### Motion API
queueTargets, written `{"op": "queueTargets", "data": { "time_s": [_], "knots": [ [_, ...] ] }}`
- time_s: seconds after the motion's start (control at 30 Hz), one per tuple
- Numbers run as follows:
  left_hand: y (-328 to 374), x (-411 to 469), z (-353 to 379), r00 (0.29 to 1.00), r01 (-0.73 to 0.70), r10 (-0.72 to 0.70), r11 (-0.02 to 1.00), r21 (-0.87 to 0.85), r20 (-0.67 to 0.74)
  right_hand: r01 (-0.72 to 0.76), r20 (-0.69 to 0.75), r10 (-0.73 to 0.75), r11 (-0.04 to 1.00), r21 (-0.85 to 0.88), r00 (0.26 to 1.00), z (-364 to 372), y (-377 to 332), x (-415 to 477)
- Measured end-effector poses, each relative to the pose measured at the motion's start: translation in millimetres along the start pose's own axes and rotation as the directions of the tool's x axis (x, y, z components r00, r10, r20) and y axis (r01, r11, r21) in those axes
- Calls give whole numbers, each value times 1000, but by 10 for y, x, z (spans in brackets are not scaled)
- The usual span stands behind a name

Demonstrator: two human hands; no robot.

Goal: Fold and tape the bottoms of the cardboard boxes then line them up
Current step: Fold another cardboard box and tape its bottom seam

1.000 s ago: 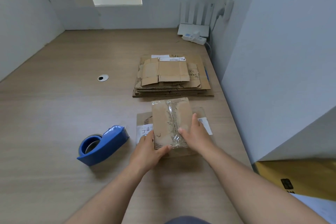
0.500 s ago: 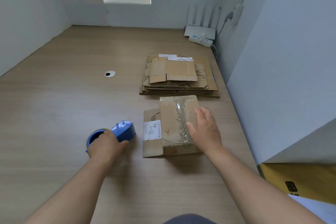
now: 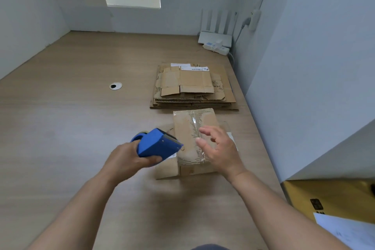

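The left hand gripped a blue plastic tape dispenser, fingers curled beneath it. The right hand hung beside it, palm facing left, fingers spread and loosely bent, holding nothing.

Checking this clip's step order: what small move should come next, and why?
Probably lower the blue plastic tape dispenser, gripped by the left hand, onto the seam of the small folded brown cardboard box: its flaps are closed, and the open right hand hovers above it, free to press them.
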State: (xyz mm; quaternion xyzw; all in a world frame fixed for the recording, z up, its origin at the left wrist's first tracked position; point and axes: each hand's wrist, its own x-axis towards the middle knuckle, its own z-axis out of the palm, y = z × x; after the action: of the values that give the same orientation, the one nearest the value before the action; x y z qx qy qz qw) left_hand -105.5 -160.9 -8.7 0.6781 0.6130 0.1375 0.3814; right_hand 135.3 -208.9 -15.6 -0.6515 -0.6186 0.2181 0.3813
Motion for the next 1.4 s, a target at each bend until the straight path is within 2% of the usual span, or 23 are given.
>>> {"op": "queueTargets", "data": {
  "time_s": [0.07,0.17,0.3,0.47,0.6,0.8,1.0,1.2,1.4],
  "knots": [
    [133,-72,-4,996,-52,56,997,-59,75,-66,47,59,982,175,997,-50,-44,-8],
    [245,-115,17,984,-88,96,995,-55,150,-133,154,85,932,336,984,-87,-121,1],
    [301,-134,64,972,-105,117,992,-68,203,-120,109,77,872,474,991,-144,-186,39],
    [345,-102,80,961,-106,123,991,-82,246,-111,55,96,897,429,994,-233,-129,58],
    [409,-68,89,949,-106,130,990,-97,287,-135,132,89,904,405,987,-290,-78,47],
    [479,-29,123,938,-112,130,991,-74,320,-192,116,155,867,459,981,-338,-1,50],
    [536,-10,135,932,-122,136,991,-62,337,-289,177,231,831,476,957,-388,18,77],
    [558,22,92,927,-129,128,991,-19,351,-268,130,235,865,425,963,-369,38,84],
    [622,19,-20,900,-72,84,996,-44,428,-239,101,217,863,444,971,-424,-3,57]
  ]
}}
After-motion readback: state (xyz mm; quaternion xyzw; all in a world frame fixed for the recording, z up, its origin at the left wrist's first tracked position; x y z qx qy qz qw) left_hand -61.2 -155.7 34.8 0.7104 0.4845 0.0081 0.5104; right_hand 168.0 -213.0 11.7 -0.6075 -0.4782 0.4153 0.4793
